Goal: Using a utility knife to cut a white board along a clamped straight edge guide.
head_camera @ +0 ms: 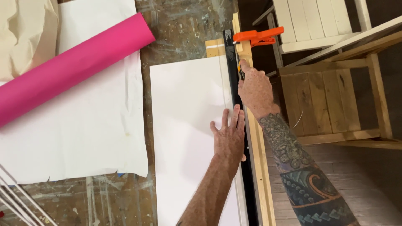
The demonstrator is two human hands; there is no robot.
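A white board [188, 125] lies flat on the paint-stained workbench [184, 29]. My left hand [229, 136] presses palm-down on its right side, fingers spread, next to a long black straightedge [239, 125] that runs along the board's right edge. My right hand [255, 90] is closed around a small yellow-and-black knife [240, 69], its tip at the straightedge near the board's far corner. An orange clamp [256, 36] pins the far end of the straightedge to a wooden strip [261, 167] at the bench edge.
A pink roll [71, 67] lies diagonally on white sheets [75, 138] at the left, with crumpled cream paper [25, 37] behind it. Thin white rods [16, 201] cross the lower left corner. Wooden frames [331, 100] and a white slatted piece [314, 21] stand to the right, off the bench.
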